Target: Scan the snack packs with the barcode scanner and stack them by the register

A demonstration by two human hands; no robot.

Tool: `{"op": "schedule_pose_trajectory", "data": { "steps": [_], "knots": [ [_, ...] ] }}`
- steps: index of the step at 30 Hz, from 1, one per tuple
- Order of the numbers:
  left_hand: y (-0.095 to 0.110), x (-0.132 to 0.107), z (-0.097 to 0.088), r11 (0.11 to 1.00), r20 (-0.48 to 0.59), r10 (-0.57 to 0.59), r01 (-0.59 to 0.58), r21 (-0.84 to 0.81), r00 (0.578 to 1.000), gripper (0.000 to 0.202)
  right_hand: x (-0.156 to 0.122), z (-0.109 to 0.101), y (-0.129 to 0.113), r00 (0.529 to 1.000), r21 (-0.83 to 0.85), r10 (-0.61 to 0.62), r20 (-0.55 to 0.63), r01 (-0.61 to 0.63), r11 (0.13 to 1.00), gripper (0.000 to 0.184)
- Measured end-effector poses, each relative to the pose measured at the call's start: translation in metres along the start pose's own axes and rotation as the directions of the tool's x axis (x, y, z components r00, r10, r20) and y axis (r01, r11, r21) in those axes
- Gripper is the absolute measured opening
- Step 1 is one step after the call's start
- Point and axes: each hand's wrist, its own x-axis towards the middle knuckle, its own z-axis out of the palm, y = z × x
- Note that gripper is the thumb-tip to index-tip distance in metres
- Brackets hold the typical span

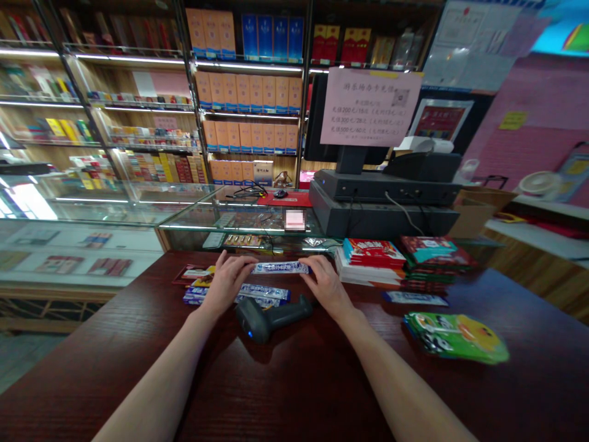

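A long blue-and-white candy packet (280,267) is stretched level between my two hands above the dark wooden counter (285,380). My left hand (226,282) pinches its left end and my right hand (326,283) pinches its right end. Just below lie more blue-and-white packets (257,293) in a loose pile. A grey handheld barcode scanner (271,314) lies on the counter between my wrists, nearer to me than the packets.
Stacks of red and teal packets (405,258) stand at the right, with a single blue packet (416,299) and green-yellow bags (455,334) nearer. A cash register with monitor (381,196) sits behind on a glass display case (193,215). Shelves of boxes fill the back wall.
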Motion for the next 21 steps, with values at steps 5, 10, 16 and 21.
{"op": "schedule_pose_trajectory", "data": {
  "steps": [5,10,16,21],
  "knots": [
    [-0.0021,-0.0003,0.0016,1.000,0.028,0.015,-0.015,0.019,1.000,0.032,-0.0008,0.0015,0.0066,1.000,-0.028,0.016,-0.008,-0.017,0.999,0.031],
    [-0.0061,-0.0011,0.0030,0.998,0.031,0.046,-0.048,0.039,0.998,0.031,0.0002,0.0006,0.0072,1.000,-0.074,0.009,0.000,-0.009,0.997,0.027],
    [-0.0072,-0.0021,0.0027,0.994,-0.006,0.060,-0.059,0.093,0.998,0.030,0.0034,-0.0011,0.0030,0.999,-0.091,0.033,0.028,-0.031,0.995,0.027],
    [-0.0083,-0.0025,0.0036,0.990,-0.051,0.085,-0.078,0.119,0.995,0.027,0.0062,-0.0052,-0.0004,0.998,-0.120,0.040,0.056,-0.033,0.992,0.028]
  ]
}}
